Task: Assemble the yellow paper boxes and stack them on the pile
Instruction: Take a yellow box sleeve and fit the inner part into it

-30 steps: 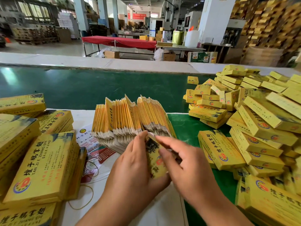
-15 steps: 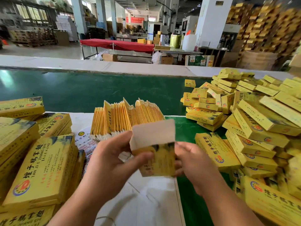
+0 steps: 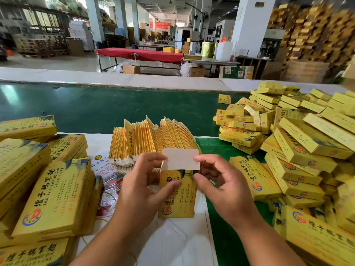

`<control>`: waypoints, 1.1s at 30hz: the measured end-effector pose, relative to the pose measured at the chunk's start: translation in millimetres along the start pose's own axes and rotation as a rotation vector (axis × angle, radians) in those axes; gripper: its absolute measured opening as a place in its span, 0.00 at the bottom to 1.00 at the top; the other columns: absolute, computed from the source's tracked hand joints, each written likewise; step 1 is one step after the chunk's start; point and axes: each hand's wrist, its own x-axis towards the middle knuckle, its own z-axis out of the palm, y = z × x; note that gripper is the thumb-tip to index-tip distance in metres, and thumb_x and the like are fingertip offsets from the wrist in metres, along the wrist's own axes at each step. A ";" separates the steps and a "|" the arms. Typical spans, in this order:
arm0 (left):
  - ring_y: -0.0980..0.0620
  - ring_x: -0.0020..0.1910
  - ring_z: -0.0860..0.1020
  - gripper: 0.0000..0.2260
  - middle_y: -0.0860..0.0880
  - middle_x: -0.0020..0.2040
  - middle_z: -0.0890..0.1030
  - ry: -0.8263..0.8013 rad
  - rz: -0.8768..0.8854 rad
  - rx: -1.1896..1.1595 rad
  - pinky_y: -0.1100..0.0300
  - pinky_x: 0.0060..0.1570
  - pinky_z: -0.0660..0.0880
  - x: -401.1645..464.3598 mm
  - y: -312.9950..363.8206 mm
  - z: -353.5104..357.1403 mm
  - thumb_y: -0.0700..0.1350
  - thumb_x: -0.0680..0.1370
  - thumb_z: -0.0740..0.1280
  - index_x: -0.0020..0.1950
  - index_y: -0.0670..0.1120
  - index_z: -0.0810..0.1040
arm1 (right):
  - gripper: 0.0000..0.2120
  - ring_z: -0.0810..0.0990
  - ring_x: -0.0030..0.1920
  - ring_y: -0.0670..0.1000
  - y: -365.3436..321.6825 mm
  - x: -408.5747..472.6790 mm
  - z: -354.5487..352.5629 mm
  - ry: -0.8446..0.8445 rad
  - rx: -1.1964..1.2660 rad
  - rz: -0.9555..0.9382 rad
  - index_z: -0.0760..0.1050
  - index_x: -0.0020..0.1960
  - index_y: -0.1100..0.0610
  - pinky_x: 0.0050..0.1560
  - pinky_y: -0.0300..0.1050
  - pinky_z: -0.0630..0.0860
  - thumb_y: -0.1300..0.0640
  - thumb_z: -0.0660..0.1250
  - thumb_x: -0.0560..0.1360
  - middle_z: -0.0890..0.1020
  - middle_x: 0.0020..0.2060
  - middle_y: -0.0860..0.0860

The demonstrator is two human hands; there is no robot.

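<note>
Yellow paper box now popped open into a sleeve and held upright over the white sheet, just in front of the fanned stack of flat blanks from which pulled a second ago. Left hand gripping the box's left side, thumb curled across the printed face, fingers behind. Right hand at the right edge, thumb and forefinger half curled and pinching the corner of the raised white top flap; remaining fingers loosely bent, holding nothing. Flap turned from tilted to square and upright since half a second ago. Probable next step: tucking the flap, then onto the pile of finished boxes at right.
</note>
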 end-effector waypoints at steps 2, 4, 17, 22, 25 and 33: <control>0.54 0.42 0.84 0.15 0.54 0.46 0.83 -0.035 0.081 0.090 0.54 0.35 0.83 0.9 -1.6 -1.1 0.56 0.69 0.76 0.50 0.54 0.75 | 0.15 0.83 0.50 0.48 -0.3 0.5 -0.5 -0.010 -0.005 0.023 0.79 0.59 0.43 0.46 0.43 0.82 0.57 0.70 0.74 0.84 0.47 0.43; 0.53 0.41 0.83 0.14 0.54 0.43 0.83 -0.070 0.125 0.134 0.53 0.35 0.82 1.7 -1.6 -1.7 0.56 0.69 0.74 0.48 0.50 0.77 | 0.14 0.83 0.52 0.48 0.5 1.8 -2.3 -0.037 -0.059 -0.008 0.82 0.58 0.48 0.48 0.42 0.81 0.60 0.68 0.75 0.84 0.49 0.44; 0.48 0.40 0.80 0.07 0.52 0.41 0.80 0.000 0.179 0.108 0.50 0.37 0.80 3.8 -2.7 -0.9 0.49 0.74 0.69 0.50 0.51 0.76 | 0.15 0.82 0.46 0.45 -1.9 0.7 2.7 0.006 -0.082 -0.062 0.75 0.56 0.46 0.46 0.34 0.77 0.60 0.70 0.73 0.82 0.45 0.42; 0.48 0.49 0.82 0.26 0.51 0.49 0.82 -0.068 0.030 -0.056 0.56 0.45 0.82 4.8 -5.2 -3.2 0.51 0.72 0.70 0.68 0.62 0.68 | 0.26 0.81 0.44 0.43 1.8 3.1 -3.1 -0.074 0.024 0.051 0.71 0.67 0.38 0.46 0.35 0.78 0.57 0.70 0.73 0.81 0.45 0.43; 0.48 0.50 0.82 0.14 0.52 0.50 0.82 -0.079 0.063 -0.025 0.56 0.45 0.82 6.9 -4.4 -3.6 0.48 0.74 0.69 0.59 0.57 0.76 | 0.17 0.80 0.42 0.45 0.3 5.0 -5.1 -0.120 0.035 0.066 0.79 0.59 0.41 0.44 0.40 0.80 0.58 0.69 0.74 0.81 0.45 0.45; 0.47 0.51 0.81 0.05 0.47 0.51 0.83 -0.070 0.124 -0.087 0.55 0.46 0.79 4.1 1.8 -1.6 0.47 0.72 0.68 0.45 0.47 0.79 | 0.06 0.82 0.55 0.51 -4.3 2.7 -2.1 -0.086 0.006 -0.029 0.81 0.48 0.54 0.48 0.39 0.78 0.55 0.70 0.72 0.83 0.52 0.46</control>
